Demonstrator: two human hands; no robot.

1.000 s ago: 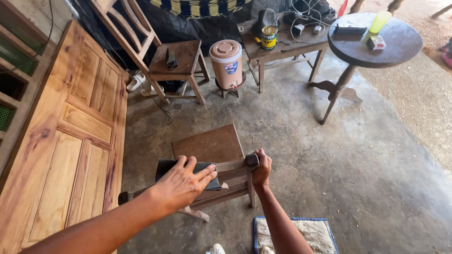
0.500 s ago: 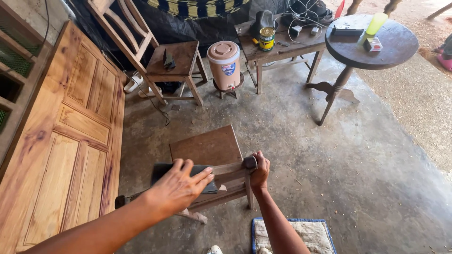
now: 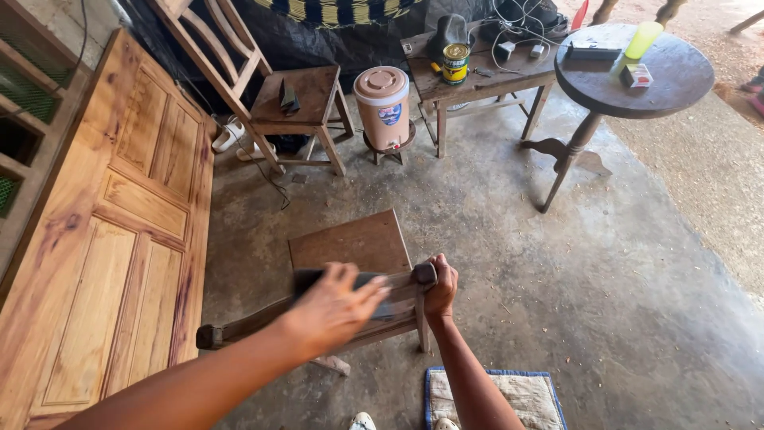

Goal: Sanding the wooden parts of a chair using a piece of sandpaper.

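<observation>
As left hand (image 3: pixel 330 306) blurs, dark pad (image 3: pixel 362 281) half-hidden

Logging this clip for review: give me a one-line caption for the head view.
Right hand grips the end of a wooden piece lying across a small stool; left hand rests flat on it.

Layout of a work area on a floor (image 3: pixel 637 263)

A low stool (image 3: pixel 350 243) is placed at the centre, with a long wooden piece (image 3: pixel 263 318) laid across its near side. A panelled door (image 3: pixel 111 231) lies to the left. Behind the stool a chair (image 3: pixel 294 95), a water cooler (image 3: pixel 382 107) and a bench (image 3: pixel 493 76) are lined up left to right; a round table (image 3: pixel 629 76) stands to the right. A mat (image 3: pixel 509 394) lies nearest.
</observation>
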